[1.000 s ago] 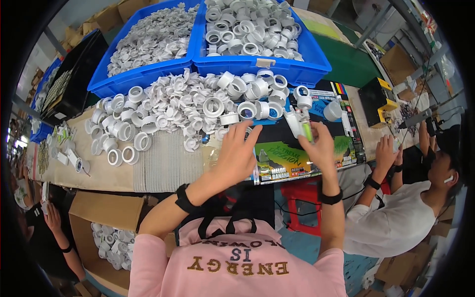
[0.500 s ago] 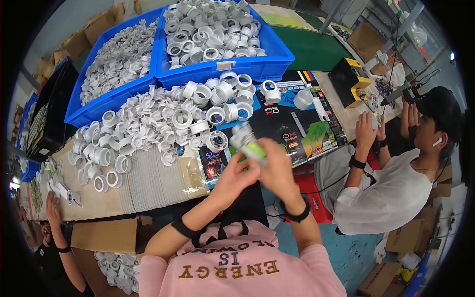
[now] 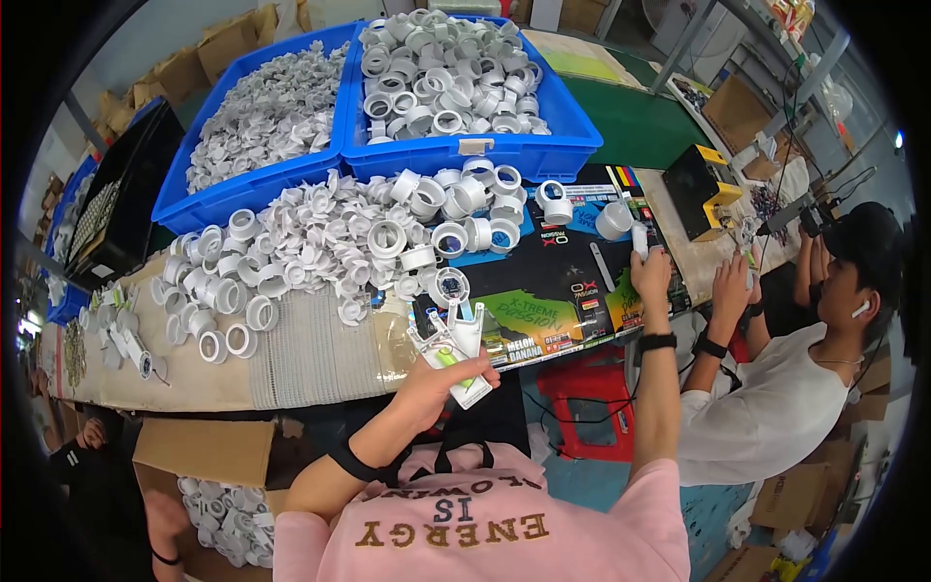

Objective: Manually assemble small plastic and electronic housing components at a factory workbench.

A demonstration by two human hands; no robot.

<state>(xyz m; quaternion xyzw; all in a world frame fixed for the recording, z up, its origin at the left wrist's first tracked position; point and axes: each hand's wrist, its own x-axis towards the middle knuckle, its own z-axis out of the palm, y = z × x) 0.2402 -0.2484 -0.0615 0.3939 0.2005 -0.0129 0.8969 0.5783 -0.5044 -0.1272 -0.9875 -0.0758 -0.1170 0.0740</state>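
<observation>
My left hand (image 3: 433, 386) is closed on a white plastic housing (image 3: 467, 335) with forked ends and a bright green cylinder in its middle. Just beyond it, a round white ring with a dark circuit piece inside (image 3: 449, 285) touches or overlaps the housing; whether they are joined I cannot tell. At the right of the bench, my right hand (image 3: 652, 274) has its fingers closed round a slim white piece (image 3: 639, 239), mostly hidden by the hand. Beside that stands a white cup-shaped part (image 3: 613, 221). A flat grey strip (image 3: 602, 266) lies to the left of my right hand.
Two blue bins (image 3: 524, 145) of white parts stand at the back. Loose white rings and caps (image 3: 320, 233) are heaped before them. A co-worker (image 3: 776, 388) sits at the right near a black-and-yellow machine (image 3: 700, 189). Below the bench, a cardboard box (image 3: 204, 451) holds white parts.
My hands have parted. The left keeps the housing, now lower and turned to show its green cylinder; the right has moved right to the slim white piece. The view has shifted slightly.
</observation>
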